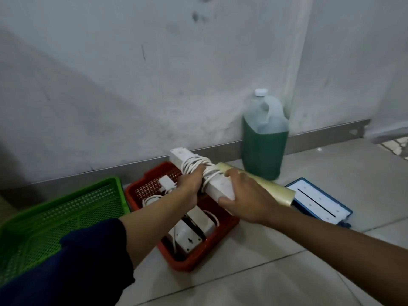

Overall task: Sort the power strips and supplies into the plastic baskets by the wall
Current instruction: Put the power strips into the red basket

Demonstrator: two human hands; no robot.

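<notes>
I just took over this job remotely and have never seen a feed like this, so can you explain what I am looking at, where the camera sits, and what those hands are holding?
There is no machine: a person works with bare hands, and the one camera is worn on their head, looking down at a tiled floor by a wall. The left hand and right hand together hold a white power strip wrapped in its cord above a red plastic basket that already contains other white strips. A green plastic basket sits left of it. To the right are a yellowish roll, a jug of green liquid and a blue-framed white tray.
</notes>
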